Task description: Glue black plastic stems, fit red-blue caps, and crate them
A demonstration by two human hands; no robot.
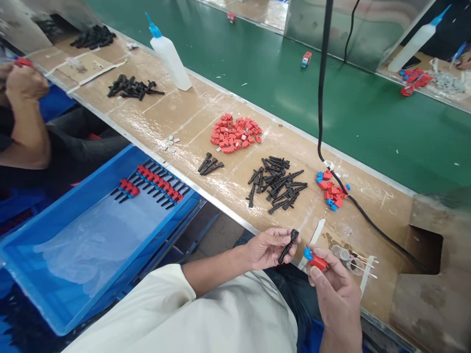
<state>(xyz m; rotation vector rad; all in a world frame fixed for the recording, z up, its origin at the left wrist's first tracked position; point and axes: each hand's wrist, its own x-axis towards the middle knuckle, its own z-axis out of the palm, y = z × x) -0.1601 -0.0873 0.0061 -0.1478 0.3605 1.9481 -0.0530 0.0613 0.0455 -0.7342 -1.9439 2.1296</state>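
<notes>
- Pale shirt (206,318) cloth lay nearest, on the near side of the black heap (277,186).
- Green belt (257,73) ran past beyond the black heap, carrying a small red, white and blue toy (306,60).
- Brown table (172,115) spread under the black heap and out to both sides of it.
- Blue tray (73,203) stood to the left of the black heap, with rows of red, blue and black figures (162,182) lying in it.
- Right hand (336,282) was to the near right of the black heap, its thumb and fingers clamped on a red-and-blue piece (317,262).
- Left hand (270,247) was on the near side of the black heap, its thumb and fingers pinched together on a black piece (287,248).
- White bottle (171,61) with a blue nozzle stood well to the left of the black heap and farther back.
- Black heap: thin loose pieces, lying crisscross.
- Red heap (235,133) lay beyond the black heap and to its left.
- Red-and-blue cluster (333,191) lay just right of the black heap.
- Clear cups (340,252) and cotton swabs (370,274) sat to its near right.
- Red-and-blue piece and black piece: both on the near side of the black heap, apart from each other.
</notes>
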